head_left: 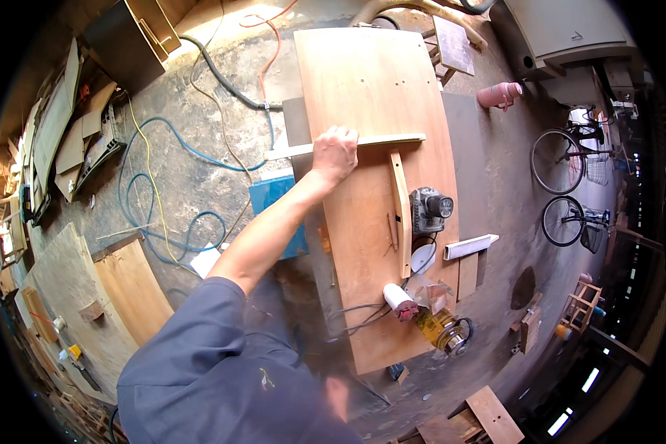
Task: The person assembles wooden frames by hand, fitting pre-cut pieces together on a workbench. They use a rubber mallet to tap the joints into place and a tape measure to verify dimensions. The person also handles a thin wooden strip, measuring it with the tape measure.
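My left hand is closed around a long, pale wooden strip, which crosses the wide wooden board and juts past its left edge. Low in the picture, beside my shirt, my right hand is a blur; its fingers cannot be made out. On the board lies a slim wooden piece with holes, and a thin stick beside it. A grey and black power tool stands just to their right. Nearer are a white cylinder and a yellow and silver tool with a dark cord.
Blue hose and other cords loop over the floor on the left. A blue box sits by the board's left edge. To the right are a pink jug, a white-topped bar and a bicycle. Wood panels lie at left.
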Motion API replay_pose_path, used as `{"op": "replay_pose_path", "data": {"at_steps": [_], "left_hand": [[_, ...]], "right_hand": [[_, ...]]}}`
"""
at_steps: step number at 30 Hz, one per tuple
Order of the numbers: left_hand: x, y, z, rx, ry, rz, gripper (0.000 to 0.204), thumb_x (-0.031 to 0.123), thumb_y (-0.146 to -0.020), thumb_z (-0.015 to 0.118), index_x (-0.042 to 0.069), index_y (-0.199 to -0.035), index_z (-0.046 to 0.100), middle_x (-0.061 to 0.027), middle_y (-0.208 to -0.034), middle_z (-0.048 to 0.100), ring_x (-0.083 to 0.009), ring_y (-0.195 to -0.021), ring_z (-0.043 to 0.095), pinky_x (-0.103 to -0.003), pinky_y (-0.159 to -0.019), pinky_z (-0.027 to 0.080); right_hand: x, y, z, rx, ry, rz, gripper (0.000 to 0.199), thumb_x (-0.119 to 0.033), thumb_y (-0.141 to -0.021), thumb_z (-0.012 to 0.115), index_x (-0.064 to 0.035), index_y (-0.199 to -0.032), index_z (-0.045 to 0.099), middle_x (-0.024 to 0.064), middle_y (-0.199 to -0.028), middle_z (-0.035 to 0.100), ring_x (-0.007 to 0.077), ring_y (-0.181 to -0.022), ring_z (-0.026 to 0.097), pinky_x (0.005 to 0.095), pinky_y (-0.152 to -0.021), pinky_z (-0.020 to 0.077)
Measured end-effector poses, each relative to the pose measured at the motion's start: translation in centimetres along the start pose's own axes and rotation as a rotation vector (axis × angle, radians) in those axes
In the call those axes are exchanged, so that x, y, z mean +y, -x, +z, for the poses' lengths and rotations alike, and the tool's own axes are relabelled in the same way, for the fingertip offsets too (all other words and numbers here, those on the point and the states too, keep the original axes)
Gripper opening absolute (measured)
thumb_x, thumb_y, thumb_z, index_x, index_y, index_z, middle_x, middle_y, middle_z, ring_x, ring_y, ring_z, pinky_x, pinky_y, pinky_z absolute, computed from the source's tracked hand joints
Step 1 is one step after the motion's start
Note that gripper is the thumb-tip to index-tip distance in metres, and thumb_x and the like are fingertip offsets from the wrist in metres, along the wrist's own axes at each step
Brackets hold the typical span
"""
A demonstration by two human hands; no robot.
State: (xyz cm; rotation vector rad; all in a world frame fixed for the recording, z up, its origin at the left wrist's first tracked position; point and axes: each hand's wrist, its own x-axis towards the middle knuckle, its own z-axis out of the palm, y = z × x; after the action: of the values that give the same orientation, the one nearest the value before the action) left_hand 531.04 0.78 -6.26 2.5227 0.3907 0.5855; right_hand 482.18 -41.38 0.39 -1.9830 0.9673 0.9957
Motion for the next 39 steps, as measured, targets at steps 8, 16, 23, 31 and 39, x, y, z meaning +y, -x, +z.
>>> {"op": "replay_pose_path", "data": {"at_steps": [8, 16, 23, 31, 39], "left_hand": [[-0.1, -0.1, 0.1, 0.02, 0.028, 0.043, 0.003, 0.002, -0.076, 0.06, 0.005, -0.077, 0.06, -0.0129, -0.082, 0.063, -0.0323, -0.084, 0.066, -0.043, -0.07, 0.056], [-0.5, 1.1, 1.3, 0.159, -0.029, 0.199, 0.011, 0.002, -0.068, 0.063, 0.005, -0.079, 0.061, -0.0128, -0.088, 0.066, -0.029, -0.086, 0.066, -0.039, -0.069, 0.054], [-0.3, 0.2, 0.9, 0.035, 0.0, 0.103, 0.01, 0.003, -0.067, 0.064, 0.007, -0.077, 0.061, -0.0113, -0.084, 0.066, -0.0289, -0.086, 0.066, -0.039, -0.07, 0.055], [-1.1, -1.7, -3.3, 0.045, 0.133, -0.105, 0.004, 0.009, -0.081, 0.069, 0.006, -0.079, 0.069, -0.0125, -0.081, 0.068, -0.0287, -0.077, 0.068, -0.04, -0.066, 0.055], [-2.8, -2.4, -9.6, 0.197, 0.174, -0.116, 0.011, 0.009, -0.079, 0.076, 0.004, -0.088, 0.071, -0.0147, -0.085, 0.07, -0.0303, -0.076, 0.069, -0.038, -0.069, 0.053]], "right_hand": [[1.0, -0.3, 1.0, -0.003, 0.005, 0.048, 0.02, -0.02, -0.095, 0.068, -0.0032, -0.104, 0.075, 0.003, -0.079, 0.07, 0.0104, -0.068, 0.062, 0.027, -0.061, 0.0494], [1.7, -0.7, 1.7, 0.033, 0.093, 0.0, 0.021, -0.02, -0.095, 0.068, -0.0032, -0.106, 0.075, 0.0036, -0.083, 0.072, 0.0111, -0.07, 0.063, 0.0282, -0.064, 0.0511], [0.4, 0.0, 1.6, 0.038, 0.049, -0.031, 0.021, -0.021, -0.095, 0.069, -0.0038, -0.105, 0.075, 0.0029, -0.078, 0.07, 0.0101, -0.066, 0.062, 0.0279, -0.06, 0.05], [0.9, 0.7, 2.0, 0.065, -0.02, 0.023, 0.022, -0.021, -0.094, 0.068, -0.0028, -0.105, 0.075, 0.0032, -0.078, 0.07, 0.0102, -0.068, 0.062, 0.0277, -0.062, 0.0498], [7.7, -0.3, 3.7, 0.014, 0.2, 0.054, 0.029, -0.025, -0.094, 0.067, -0.0021, -0.111, 0.074, 0.0153, -0.112, 0.074, 0.0237, -0.104, 0.069, 0.0359, -0.09, 0.0519]]}}
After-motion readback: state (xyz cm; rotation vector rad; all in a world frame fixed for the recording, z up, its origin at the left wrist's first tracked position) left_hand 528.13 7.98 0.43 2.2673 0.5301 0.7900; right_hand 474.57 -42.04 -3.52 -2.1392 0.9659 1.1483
